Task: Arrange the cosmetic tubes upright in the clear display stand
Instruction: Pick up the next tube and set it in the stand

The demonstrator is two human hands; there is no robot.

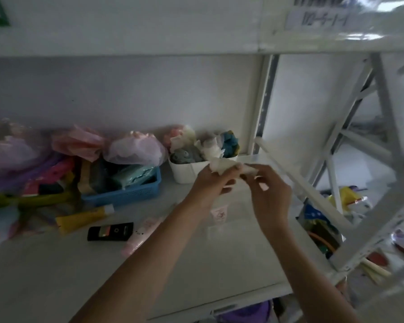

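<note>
Both hands hold a white tube [222, 166] level above the shelf, in front of a white bin. My left hand [211, 183] grips its wider left end and my right hand [269, 194] pinches its narrow right end. Just below the hands stands the clear display stand [233, 220], hard to make out, with a small pale tube with a pink print [218, 214] upright inside. To the left, a yellow tube [82, 217], a black tube [110, 231] and a pink tube [141, 234] lie flat on the shelf board.
A white bin [184, 171] of soft toys stands at the back, with a blue basket [124, 194] of packets to its left and bagged goods beyond. The white shelf upright [262, 101] and slanted braces [301, 190] stand close on the right. Another shelf board hangs overhead.
</note>
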